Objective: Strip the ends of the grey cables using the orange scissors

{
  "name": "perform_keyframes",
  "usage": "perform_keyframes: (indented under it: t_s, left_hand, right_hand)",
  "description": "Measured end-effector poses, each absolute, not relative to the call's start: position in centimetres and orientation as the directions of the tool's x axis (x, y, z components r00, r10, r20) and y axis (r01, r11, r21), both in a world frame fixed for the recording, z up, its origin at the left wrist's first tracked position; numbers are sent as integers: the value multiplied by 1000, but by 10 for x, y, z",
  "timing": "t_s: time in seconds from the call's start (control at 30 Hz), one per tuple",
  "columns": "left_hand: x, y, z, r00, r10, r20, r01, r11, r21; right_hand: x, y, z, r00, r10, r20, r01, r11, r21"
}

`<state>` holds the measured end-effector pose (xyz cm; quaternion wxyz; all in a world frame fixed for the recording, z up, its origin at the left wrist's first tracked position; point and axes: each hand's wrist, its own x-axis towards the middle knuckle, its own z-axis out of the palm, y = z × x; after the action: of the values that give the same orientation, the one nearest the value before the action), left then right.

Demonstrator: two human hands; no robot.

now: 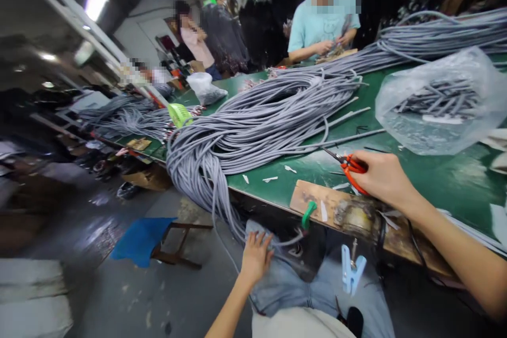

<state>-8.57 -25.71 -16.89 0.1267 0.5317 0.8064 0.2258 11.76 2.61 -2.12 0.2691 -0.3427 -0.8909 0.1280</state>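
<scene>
My right hand (pixel 382 179) is shut on a pair of orange-handled scissors (pixel 352 168) above the green workbench (pixel 277 179), their steel blades pointing to the left. Under it, a wooden board (pixel 332 210) with a worn, glue-stained patch is fixed along the bench edge, and a green clip (pixel 308 215) hangs from it. My left hand (pixel 256 256) lies with its fingers spread on my jeans (pixel 277 285), below the bench. It is close to the loose ends of a large bundle of grey cables (pixel 253 127) that droop over the edge.
A clear plastic bag (pixel 435 100) of cut grey cable pieces lies to the right. A co-worker (pixel 322 26) works across the bench. A blue plastic clip (pixel 352 269) hangs below the bench. Further grey cables (pixel 127 116) lie at the far left, and a blue cloth on a stool (pixel 140 240) stands on the floor.
</scene>
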Motion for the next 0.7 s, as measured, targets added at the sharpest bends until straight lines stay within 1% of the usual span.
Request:
perform_keyframes:
  t_s: [0.07, 0.1, 0.17, 0.23, 0.33, 0.4, 0.5, 0.6, 0.7]
  left_hand:
    - [-100, -266, -161, -404, 914, 12, 817, 355, 455]
    - [-107, -268, -152, -398, 917, 11, 824, 352, 445]
    - [-118, -264, -127, -383, 923, 44, 837, 326, 439]
    - [-128, -248, -96, -387, 912, 135, 849, 295, 438]
    - [-146, -205, -54, -426, 846, 322, 868, 281, 409]
    - [-162, -172, -37, -437, 798, 414, 880, 286, 379]
    - [-178, -133, -32, -410, 784, 466, 905, 289, 311]
    - [-178, -117, -39, -370, 800, 472, 928, 294, 231]
    - [-174, -114, -45, -337, 821, 460, 941, 287, 177]
  right_hand:
    - [118, 27, -25, -638, 698, 325, 594, 715, -369]
    - [117, 29, -27, -648, 707, 283, 628, 706, -327]
    - [116, 33, -33, -649, 733, 205, 691, 680, -245]
    - [116, 36, -38, -646, 750, 142, 723, 661, -198]
    - [116, 37, -41, -658, 747, 96, 725, 663, -187]
    - [117, 37, -39, -669, 738, 91, 716, 672, -187]
    - [117, 36, -37, -673, 734, 97, 706, 675, -214]
    - [117, 36, -36, -669, 737, 92, 706, 670, -231]
    - [116, 35, -34, -685, 726, 68, 698, 680, -224]
